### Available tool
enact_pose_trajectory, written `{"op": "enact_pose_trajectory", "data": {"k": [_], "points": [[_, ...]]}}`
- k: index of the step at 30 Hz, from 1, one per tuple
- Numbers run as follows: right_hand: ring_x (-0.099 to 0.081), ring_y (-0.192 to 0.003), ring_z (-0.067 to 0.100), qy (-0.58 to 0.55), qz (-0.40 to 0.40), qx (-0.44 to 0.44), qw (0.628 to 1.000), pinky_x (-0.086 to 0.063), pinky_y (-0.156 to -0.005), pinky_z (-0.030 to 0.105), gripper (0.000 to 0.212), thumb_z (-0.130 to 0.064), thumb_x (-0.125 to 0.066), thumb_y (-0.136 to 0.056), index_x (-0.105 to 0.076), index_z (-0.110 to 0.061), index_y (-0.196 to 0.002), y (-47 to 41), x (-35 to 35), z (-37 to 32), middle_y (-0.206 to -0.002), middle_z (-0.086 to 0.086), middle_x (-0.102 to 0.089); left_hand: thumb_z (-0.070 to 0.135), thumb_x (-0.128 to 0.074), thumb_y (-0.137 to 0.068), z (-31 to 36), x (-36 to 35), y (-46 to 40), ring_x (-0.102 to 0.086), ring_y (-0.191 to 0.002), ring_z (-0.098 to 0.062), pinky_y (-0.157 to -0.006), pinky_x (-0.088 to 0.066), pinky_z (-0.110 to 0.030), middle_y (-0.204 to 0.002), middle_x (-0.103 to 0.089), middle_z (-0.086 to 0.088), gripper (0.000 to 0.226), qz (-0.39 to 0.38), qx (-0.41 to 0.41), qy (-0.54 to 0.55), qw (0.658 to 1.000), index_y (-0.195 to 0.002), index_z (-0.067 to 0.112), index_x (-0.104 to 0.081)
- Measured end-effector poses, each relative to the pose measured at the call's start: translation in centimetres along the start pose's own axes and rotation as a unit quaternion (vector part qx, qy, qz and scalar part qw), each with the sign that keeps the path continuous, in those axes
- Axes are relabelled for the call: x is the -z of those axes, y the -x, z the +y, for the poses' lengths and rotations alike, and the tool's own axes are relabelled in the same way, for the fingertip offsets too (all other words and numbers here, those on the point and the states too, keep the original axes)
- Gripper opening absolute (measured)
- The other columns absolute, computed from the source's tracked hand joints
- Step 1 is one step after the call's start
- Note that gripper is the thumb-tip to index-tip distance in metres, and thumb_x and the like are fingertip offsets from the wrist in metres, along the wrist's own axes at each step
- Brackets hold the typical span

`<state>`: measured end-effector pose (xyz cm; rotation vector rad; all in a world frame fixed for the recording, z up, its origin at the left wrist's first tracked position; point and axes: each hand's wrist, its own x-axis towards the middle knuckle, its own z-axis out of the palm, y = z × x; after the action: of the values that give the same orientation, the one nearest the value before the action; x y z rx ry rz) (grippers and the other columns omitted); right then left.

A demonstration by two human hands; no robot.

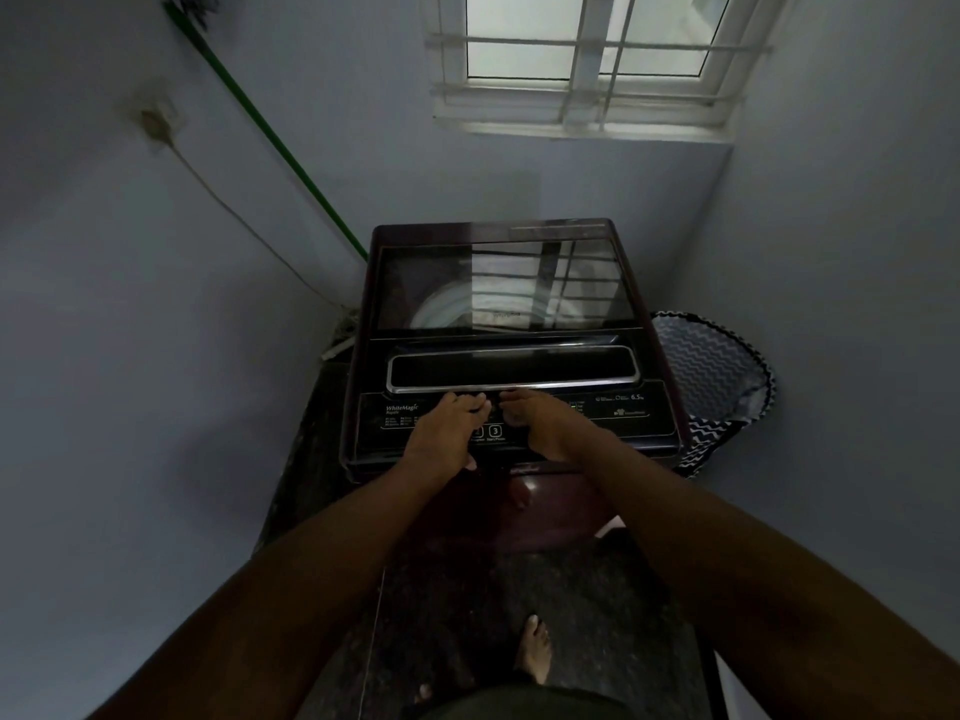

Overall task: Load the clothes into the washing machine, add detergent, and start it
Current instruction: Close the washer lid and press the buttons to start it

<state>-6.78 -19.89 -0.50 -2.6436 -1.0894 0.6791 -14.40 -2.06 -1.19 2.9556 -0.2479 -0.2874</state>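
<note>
A dark maroon top-loading washing machine (511, 345) stands in the middle of the frame, pushed into the corner of a small pale-blue room. Its glass lid (498, 285) lies flat and closed, mirroring the barred window (587, 65) in the upper right of the frame, and the pale rim of the drum shows faintly through the glass. Nearer the camera, a chrome-edged recessed handle (511, 367) runs across the lid's front, and below it sits the black control panel (613, 410) with white lettering and numbered buttons. Both arms reach in from the bottom of the frame. The left hand (449, 426) rests palm-down on the panel, its fingers (470, 400) spread slightly and their tips touching the chrome edge of the handle, thumb hanging over the machine's front lip. The right hand (540, 415) lies just beside it, fingers curled loosely with the tips at the same chrome edge; neither hand holds anything. To the right of the machine, against the wall, stands a laundry basket (711, 376) in a black-and-white zigzag pattern; whether it holds clothes cannot be told. A green pole (270, 137) leans in the corner at upper left, and a cord runs down the wall from a socket (156, 122). A bare foot (535, 649) stands on the dark speckled floor (597, 615) at the bottom centre.
</note>
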Motion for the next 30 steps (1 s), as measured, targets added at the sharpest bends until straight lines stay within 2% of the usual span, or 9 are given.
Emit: {"op": "enact_pose_trajectory", "data": {"k": [5,11,16,19,22,24,27,30], "points": [[-0.024,-0.145,0.012,-0.023,0.022,-0.029,0.999,-0.03,-0.116,0.037,0.065,0.002,-0.064,-0.078,-0.049,-0.014,-0.14,0.3,-0.8,0.8,-0.156,-0.003,-0.032,0.027,-0.085,-0.067,0.1,0.1,0.0,-0.025,-0.139,-0.017,-0.108,-0.041,-0.035,-0.159,-0.023,0.007,0.105,0.001,0.002,-0.005,1.0,-0.153,0.022,-0.026],[-0.019,-0.147,0.015,-0.006,0.001,-0.011,1.0,-0.027,-0.117,0.039,0.064,0.001,-0.061,-0.08,-0.046,-0.008,-0.141,0.1,-0.6,0.5,-0.156,0.003,-0.031,0.027,-0.085,-0.067,0.1,-0.1,0.1,-0.027,-0.138,-0.018,-0.108,-0.039,-0.031,-0.159,-0.025,0.006,0.104,0.009,0.0,-0.006,1.0,-0.153,0.021,-0.026],[-0.018,-0.147,0.016,-0.017,0.018,-0.019,1.0,-0.029,-0.116,0.042,0.071,0.002,-0.06,-0.078,-0.04,-0.013,-0.145,0.4,-1.0,0.5,-0.159,-0.001,-0.024,0.026,-0.085,-0.066,0.2,0.1,0.0,-0.029,-0.136,-0.018,-0.107,-0.041,-0.034,-0.158,-0.026,0.006,0.104,0.006,0.003,-0.005,1.0,-0.152,0.021,-0.027],[-0.02,-0.146,0.019,0.008,0.022,-0.033,0.999,-0.03,-0.115,0.044,0.072,-0.007,-0.062,-0.08,-0.037,-0.018,-0.147,1.3,-0.8,-0.6,-0.16,0.001,-0.021,0.026,-0.085,-0.066,0.3,0.1,0.1,-0.03,-0.135,-0.018,-0.105,-0.042,-0.034,-0.158,-0.026,0.006,0.104,0.005,0.003,-0.01,1.0,-0.152,0.021,-0.028],[-0.034,-0.132,0.028,0.099,0.066,-0.044,0.992,-0.037,-0.105,0.043,0.066,-0.025,-0.067,-0.081,-0.044,-0.024,-0.143,2.4,-1.4,-2.0,-0.145,0.01,-0.036,0.025,-0.085,-0.067,0.4,0.0,0.1,-0.03,-0.135,-0.018,-0.103,-0.043,-0.031,-0.159,-0.025,0.006,0.103,0.008,0.004,-0.011,1.0,-0.152,0.021,-0.027],[-0.035,-0.126,0.029,0.146,0.085,-0.052,0.984,-0.039,-0.101,0.043,0.067,-0.033,-0.068,-0.081,-0.043,-0.026,-0.142,3.1,-2.4,-2.6,-0.138,0.013,-0.038,0.025,-0.085,-0.068,0.5,0.0,0.1,-0.029,-0.136,-0.018,-0.102,-0.042,-0.031,-0.159,-0.024,0.006,0.103,0.009,0.007,-0.018,1.0,-0.153,0.021,-0.026],[-0.046,-0.122,0.031,0.096,0.047,-0.091,0.99,-0.046,-0.095,0.045,0.074,-0.028,-0.063,-0.084,-0.027,-0.026,-0.15,3.9,-3.2,-3.4,-0.136,0.014,-0.046,0.024,-0.085,-0.068,0.7,0.0,0.2,-0.028,-0.138,-0.019,-0.105,-0.039,-0.031,-0.159,-0.025,0.003,0.103,0.017,0.003,-0.031,0.999,-0.152,0.018,-0.027],[-0.06,-0.098,0.028,0.07,0.013,-0.113,0.991,-0.052,-0.081,0.041,0.081,-0.028,-0.056,-0.085,-0.013,-0.025,-0.153,4.3,-3.2,-4.5,-0.11,0.01,-0.06,0.023,-0.085,-0.068,0.8,0.0,0.2,-0.028,-0.139,-0.021,-0.108,-0.038,-0.032,-0.159,-0.025,0.0,0.102,0.017,0.001,-0.044,0.999,-0.152,0.017,-0.027]]}}
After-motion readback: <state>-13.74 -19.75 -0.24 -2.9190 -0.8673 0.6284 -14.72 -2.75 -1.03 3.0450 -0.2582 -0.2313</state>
